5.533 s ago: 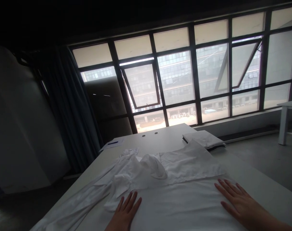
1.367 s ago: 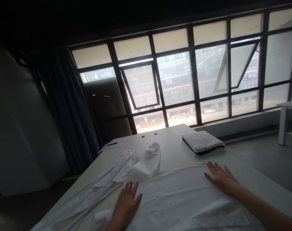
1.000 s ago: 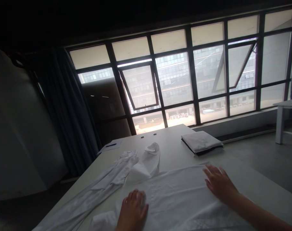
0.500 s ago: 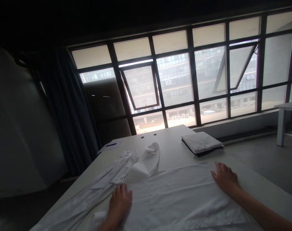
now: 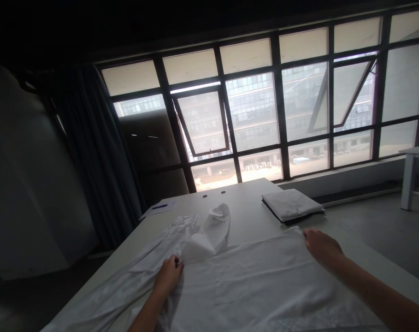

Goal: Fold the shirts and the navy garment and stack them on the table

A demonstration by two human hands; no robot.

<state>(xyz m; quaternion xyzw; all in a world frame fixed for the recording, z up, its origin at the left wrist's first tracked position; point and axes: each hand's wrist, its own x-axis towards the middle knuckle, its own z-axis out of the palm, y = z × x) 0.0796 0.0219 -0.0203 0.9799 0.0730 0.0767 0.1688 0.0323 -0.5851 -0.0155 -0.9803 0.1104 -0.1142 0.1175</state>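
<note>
A white shirt (image 5: 250, 286) lies spread on the pale table (image 5: 244, 203), folded across so its far edge is straight. My left hand (image 5: 168, 275) pinches the cloth at the fold's left corner, beside the long sleeve (image 5: 150, 263) that trails toward the left. My right hand (image 5: 321, 246) curls its fingers over the fold's right corner. A white collar piece (image 5: 214, 228) sticks out beyond the fold toward the window.
A folded white garment on something dark (image 5: 292, 205) rests at the table's far right. A sheet of paper with a blue pen (image 5: 160, 206) lies at the far left. Two round holes (image 5: 214, 193) mark the table's back. Another table (image 5: 413, 170) stands right.
The shirt's upper part got folded down earlier. Both hands slid from flat on the cloth outward to the fold's two corners, and their fingers have closed on the fabric.
</note>
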